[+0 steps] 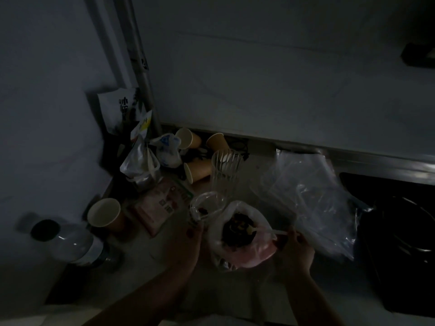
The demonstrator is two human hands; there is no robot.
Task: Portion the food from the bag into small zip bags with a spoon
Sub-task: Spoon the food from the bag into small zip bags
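The scene is very dark. A pinkish-white food bag (256,252) stands open on the counter, with dark dried food (237,229) inside. My right hand (294,245) grips the handle of a white plastic spoon (263,230), whose bowl sits in the food. Just left of the bag, my left hand (188,245) holds a small clear zip bag (207,205) open by its rim; a few dark red bits lie inside it.
A pile of clear zip bags (310,198) lies to the right, beside a dark stove (404,231). A ribbed clear glass (226,170), several paper cups (106,215), a pink packet (160,208), foil pouches (141,165) and a water bottle (68,241) crowd the left.
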